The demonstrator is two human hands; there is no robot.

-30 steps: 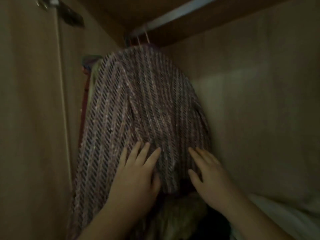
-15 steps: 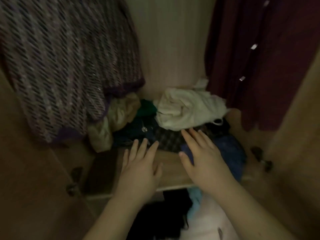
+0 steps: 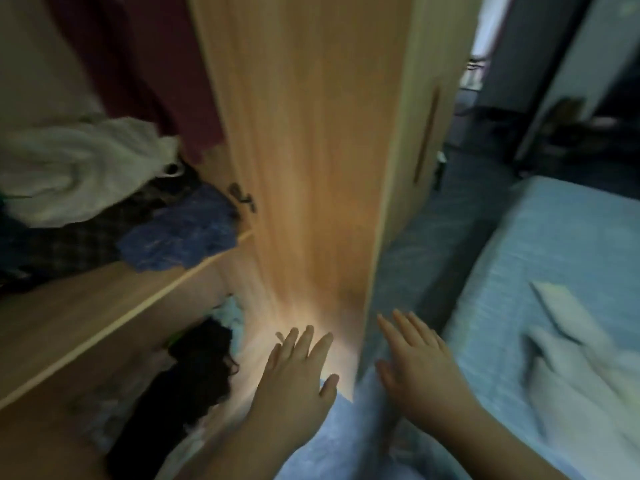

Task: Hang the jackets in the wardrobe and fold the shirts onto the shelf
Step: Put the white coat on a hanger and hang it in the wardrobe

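Note:
My left hand [image 3: 298, 368] and my right hand [image 3: 419, 365] are both held out flat, fingers apart, holding nothing, in front of the open wooden wardrobe door [image 3: 311, 140]. At the left, the wardrobe shelf [image 3: 114, 306] carries a heap of crumpled clothes: a white garment [image 3: 76, 161], a blue one [image 3: 183, 237] and a dark checked one [image 3: 69, 244]. A dark red garment [image 3: 145, 64] hangs above the heap. On the bed [image 3: 554, 258] at the right lies a pale garment [image 3: 581, 368], blurred.
Below the shelf, dark clothes [image 3: 194, 372] lie in a lower compartment. A blue-grey carpeted floor [image 3: 426, 244] runs between wardrobe and bed. A dark doorway and furniture [image 3: 571, 126] are at the far right.
My view has swung right, from the hanging striped knit jacket, past the shelf heap, to the wardrobe door and the bed. Both hands came off the jacket and stay open.

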